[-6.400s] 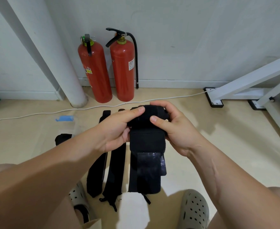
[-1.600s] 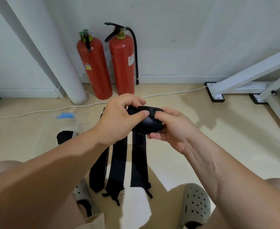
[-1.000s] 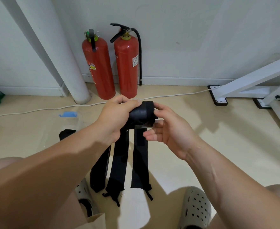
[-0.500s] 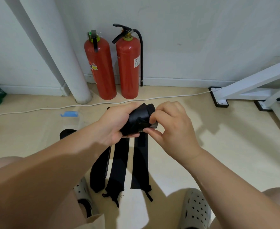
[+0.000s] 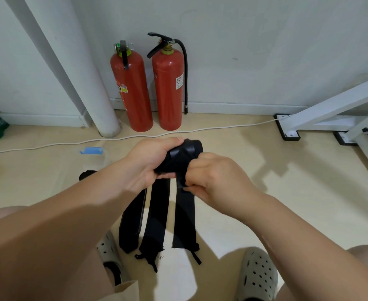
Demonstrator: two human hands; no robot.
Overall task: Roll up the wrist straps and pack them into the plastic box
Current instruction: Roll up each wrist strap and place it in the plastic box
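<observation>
We hold rolled black fabric wrist strap (image 5: 183, 157) above beige floor (image 5: 287, 203), over far ends of three flat black straps (image 5: 157, 213). Left hand (image 5: 148, 164) fingers curl round roll so it cannot unwind; right hand (image 5: 213, 179) fingers pinch its loose end, likely to fasten it.

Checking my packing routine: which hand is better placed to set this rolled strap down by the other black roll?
Left, probably. The left hand grips the rolled strap round its body, and the other black roll lies on that side. The right hand only pinches the strap's lower edge.
</observation>
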